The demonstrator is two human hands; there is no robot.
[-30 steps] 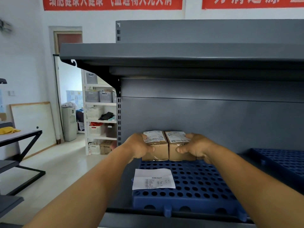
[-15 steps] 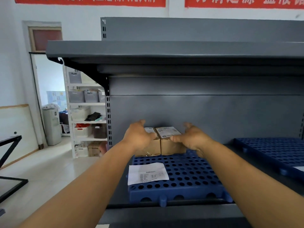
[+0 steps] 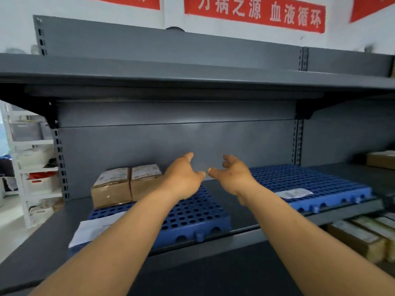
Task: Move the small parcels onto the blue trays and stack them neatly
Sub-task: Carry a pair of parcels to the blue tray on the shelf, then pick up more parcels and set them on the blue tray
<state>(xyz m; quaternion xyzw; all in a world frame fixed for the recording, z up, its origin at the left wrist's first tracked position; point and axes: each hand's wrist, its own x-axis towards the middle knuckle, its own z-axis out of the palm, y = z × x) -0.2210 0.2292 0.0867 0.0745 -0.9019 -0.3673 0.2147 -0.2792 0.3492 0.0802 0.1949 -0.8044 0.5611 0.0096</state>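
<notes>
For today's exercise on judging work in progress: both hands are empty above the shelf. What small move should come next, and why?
Probably draw both hands, left and right, back for more parcels: two parcels already sit side by side on the left blue tray, and the right tray holds only a slip.

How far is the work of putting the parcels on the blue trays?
Done: two parcels stand side by side at the back of the left blue tray. In hand: nothing; left hand and right hand are open and empty. Left: the right blue tray holds only a paper slip.
</notes>
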